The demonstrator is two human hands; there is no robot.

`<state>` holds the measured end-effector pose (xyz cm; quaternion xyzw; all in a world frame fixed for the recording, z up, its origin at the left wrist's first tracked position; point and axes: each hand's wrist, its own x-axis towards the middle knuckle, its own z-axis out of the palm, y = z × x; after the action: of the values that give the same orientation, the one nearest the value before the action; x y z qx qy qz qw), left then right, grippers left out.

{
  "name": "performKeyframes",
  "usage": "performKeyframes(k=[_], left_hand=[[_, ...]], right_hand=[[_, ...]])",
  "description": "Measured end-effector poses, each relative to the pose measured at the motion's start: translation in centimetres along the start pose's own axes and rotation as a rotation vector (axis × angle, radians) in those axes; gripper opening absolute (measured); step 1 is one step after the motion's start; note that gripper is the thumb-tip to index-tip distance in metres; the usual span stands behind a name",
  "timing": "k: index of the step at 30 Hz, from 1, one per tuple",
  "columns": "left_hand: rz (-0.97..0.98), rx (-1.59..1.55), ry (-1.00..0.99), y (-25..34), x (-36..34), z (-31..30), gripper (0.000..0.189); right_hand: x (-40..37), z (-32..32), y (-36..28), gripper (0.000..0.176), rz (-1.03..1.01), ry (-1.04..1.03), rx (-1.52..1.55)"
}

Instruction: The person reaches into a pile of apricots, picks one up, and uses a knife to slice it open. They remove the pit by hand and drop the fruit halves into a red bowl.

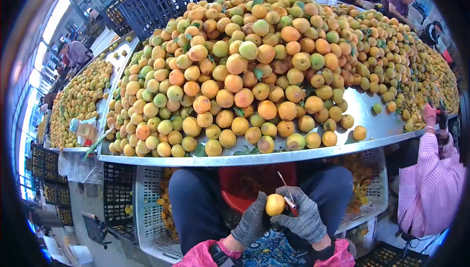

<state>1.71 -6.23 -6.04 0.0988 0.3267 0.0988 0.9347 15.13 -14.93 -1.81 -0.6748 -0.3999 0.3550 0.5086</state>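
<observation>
In grey knit gloves, both my hands are close together above my lap. My left hand (251, 222) grips a yellow-orange apricot (275, 205), its fingers and thumb around the left side. A small knife with a red handle (294, 211) is in my closed right hand (306, 218); its thin blade points up and away from me. The right thumb is near the apricot's lower side. Just beyond the hands, a red basin (232, 186) sits between my knees. I cannot make out clearly what lies in it.
A metal-edged table (235, 160) in front bears a high heap of apricots (235, 81). White crates (147, 218) with orange pieces flank my legs. A co-worker in a pink checked sleeve (426, 179) sits at right. A plastic bottle (84, 129) lies on the left table.
</observation>
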Motion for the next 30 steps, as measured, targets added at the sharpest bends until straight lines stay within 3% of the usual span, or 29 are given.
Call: performKeyframes(k=[3, 5, 6, 8, 9, 14, 16, 17, 19, 23, 26, 29, 30], left_hand=[[-0.085, -0.067, -0.045, 0.0, -1.0, -0.6, 0.055], [-0.022, 0.399, -0.018, 0.4, -1.0, -1.4, 0.050], [-0.019, 0.396, -0.021, 0.8, -1.5, -1.8, 0.050], [-0.060, 0.876, 0.031, 3.6, -3.7, 1.8, 0.042], [0.622, 1.335, -0.210, 1.1, -1.7, -3.4, 0.035], [0.654, 1.236, -0.059, 0.4, -2.2, -2.2, 0.042], [0.162, 0.757, 0.116, -0.2, -1.8, -3.4, 0.043], [0.158, 0.752, 0.121, 0.2, -2.1, -2.9, 0.043], [-0.144, 0.507, 0.034, 1.4, -3.1, -1.2, 0.052], [-0.009, 0.419, 0.048, 0.6, -2.7, -0.8, 0.057], [-0.130, 0.477, -0.001, 1.7, -2.8, -0.5, 0.061], [-0.137, 0.223, 0.131, 1.6, -2.8, 0.5, 0.068], [-0.178, 0.324, 0.020, 2.3, -3.0, -0.3, 0.066]], right_hand=[[-0.9, -0.1, -0.9, 0.060, 0.021, -0.008, 0.009], [-1.5, -0.6, -0.5, 0.060, -0.033, -0.044, -0.017], [-1.5, -0.7, -0.4, 0.059, -0.090, -0.082, -0.041], [-1.4, -0.8, -0.6, 0.058, -0.184, -0.093, -0.173], [-1.4, -0.7, -0.4, 0.059, -0.189, -0.154, -0.178], [-0.9, 0.7, 0.3, 0.064, -0.252, -0.153, -0.245], [-0.9, 0.6, 0.1, 0.066, -0.277, -0.180, -0.350], [-0.9, 0.5, 0.0, 0.068, -0.303, -0.205, -0.454], [-0.7, 0.3, 0.3, 0.069, -0.321, -0.246, -0.497], [-0.3, 0.1, 0.7, 0.069, -0.373, -0.302, -0.557], [-0.6, 0.7, 2.5, 0.064, -0.421, -0.252, -0.521], [-0.6, 0.7, 2.1, 0.061, -0.404, -0.243, -0.391], [-0.7, 0.8, 2.3, 0.061, -0.403, -0.244, -0.390]])
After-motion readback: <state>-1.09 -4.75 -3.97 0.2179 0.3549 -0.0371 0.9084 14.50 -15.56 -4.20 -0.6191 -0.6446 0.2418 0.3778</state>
